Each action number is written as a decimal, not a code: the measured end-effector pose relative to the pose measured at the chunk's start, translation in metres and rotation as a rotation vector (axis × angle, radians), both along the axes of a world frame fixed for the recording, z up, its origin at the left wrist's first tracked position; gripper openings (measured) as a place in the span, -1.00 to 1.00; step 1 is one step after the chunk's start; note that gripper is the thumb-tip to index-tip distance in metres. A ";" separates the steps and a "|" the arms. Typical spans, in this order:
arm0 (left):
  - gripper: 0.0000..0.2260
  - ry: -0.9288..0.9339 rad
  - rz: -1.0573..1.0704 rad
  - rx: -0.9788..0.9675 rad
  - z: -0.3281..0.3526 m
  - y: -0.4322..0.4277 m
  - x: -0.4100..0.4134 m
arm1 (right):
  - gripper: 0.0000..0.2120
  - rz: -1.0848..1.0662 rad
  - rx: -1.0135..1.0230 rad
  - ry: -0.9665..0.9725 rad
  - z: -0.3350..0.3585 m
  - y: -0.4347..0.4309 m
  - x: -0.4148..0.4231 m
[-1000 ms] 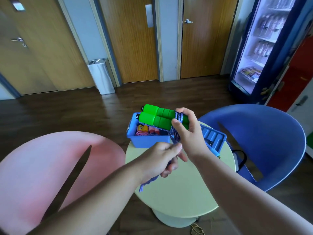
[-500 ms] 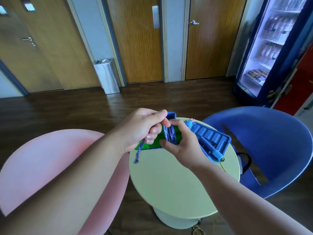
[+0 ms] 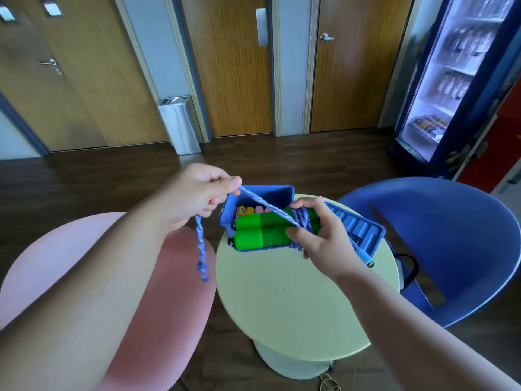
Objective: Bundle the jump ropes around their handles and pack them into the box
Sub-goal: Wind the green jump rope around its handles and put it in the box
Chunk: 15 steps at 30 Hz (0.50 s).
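My right hand (image 3: 321, 238) grips the two green handles (image 3: 259, 232) of a jump rope, held side by side just over the blue box (image 3: 279, 193). Several turns of the blue-purple rope (image 3: 303, 220) are wound round the handles under my right fingers. My left hand (image 3: 197, 193) pinches the same rope up and to the left, pulling it taut; its loose end (image 3: 201, 258) dangles below. Inside the box lie bundled ropes with yellow and pink handles (image 3: 249, 210).
The box stands at the far edge of a round pale-yellow table (image 3: 296, 300). Its blue lid (image 3: 358, 230) lies to the right with a blue-handled rope (image 3: 363, 255) on it. A pink chair (image 3: 158, 292) is left, a blue chair (image 3: 451, 249) right.
My left hand has drawn away from the handles up and to the left, stretching the rope taut. The green handles now show clearly above the box in my right hand.
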State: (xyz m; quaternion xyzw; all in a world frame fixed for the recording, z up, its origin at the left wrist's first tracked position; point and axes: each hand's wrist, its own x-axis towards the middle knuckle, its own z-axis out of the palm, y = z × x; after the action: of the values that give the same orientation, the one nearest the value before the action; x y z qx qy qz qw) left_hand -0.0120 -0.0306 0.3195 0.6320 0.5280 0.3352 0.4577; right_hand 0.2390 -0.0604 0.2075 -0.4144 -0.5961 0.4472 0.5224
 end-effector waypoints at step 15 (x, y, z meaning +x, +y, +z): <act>-0.83 0.313 0.030 0.302 -0.023 0.027 0.008 | -0.57 0.222 0.130 0.069 0.005 -0.036 -0.024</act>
State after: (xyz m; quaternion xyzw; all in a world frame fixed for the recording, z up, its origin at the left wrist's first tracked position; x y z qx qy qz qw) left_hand -0.0039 -0.0032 0.2960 0.7298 0.5455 0.3151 0.2654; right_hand 0.2147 -0.0966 0.2124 -0.2954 -0.6479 0.4767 0.5156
